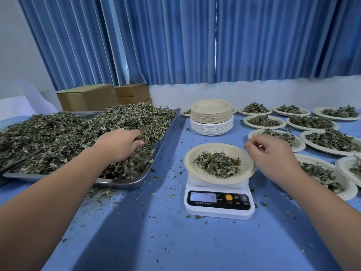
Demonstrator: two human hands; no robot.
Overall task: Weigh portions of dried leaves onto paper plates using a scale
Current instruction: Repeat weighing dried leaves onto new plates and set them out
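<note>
Dried leaves (58, 133), left: left hand (121, 143) clutches some; add sparingly, watching the scale (218, 209); right hand (273, 153) loose, empty

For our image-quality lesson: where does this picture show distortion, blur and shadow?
Head view: wide-angle distortion bows the blue curtains; dried leaves beside the left hand look motion-smeared; the scale display reads sharply; soft arm shadows cross the tablecloth.

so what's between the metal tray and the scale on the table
In the head view, only blue tablecloth lies between the metal tray and the scale, sprinkled with loose leaf crumbs; nothing larger sits there.
</note>
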